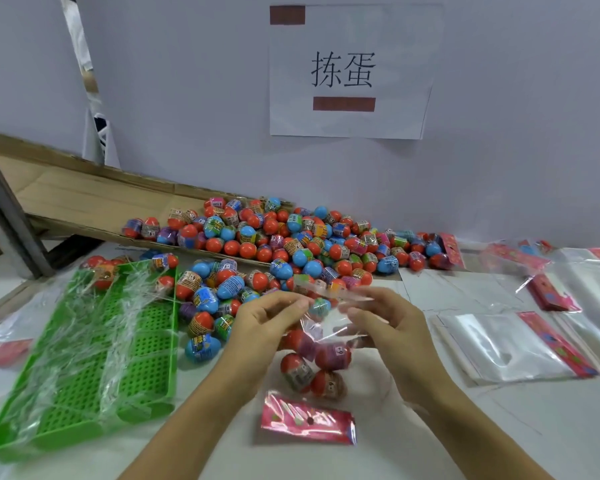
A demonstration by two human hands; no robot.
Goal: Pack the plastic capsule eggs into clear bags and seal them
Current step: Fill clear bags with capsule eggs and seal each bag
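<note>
A clear bag [321, 337] with a pink printed header card [307, 422] lies on the white table in front of me, holding several red capsule eggs [331, 356]. My left hand [264, 323] pinches the left side of the bag's open top edge. My right hand [383, 320] pinches the right side of that same edge. A large heap of red, blue and green capsule eggs [291, 237] spreads across the table behind the bag.
A green perforated plastic tray [94, 368] draped in loose film lies at the left. Stacks of empty clear bags with pink headers [510, 344] lie at the right. A flattened cardboard box [84, 195] leans along the back wall under a paper sign [350, 71].
</note>
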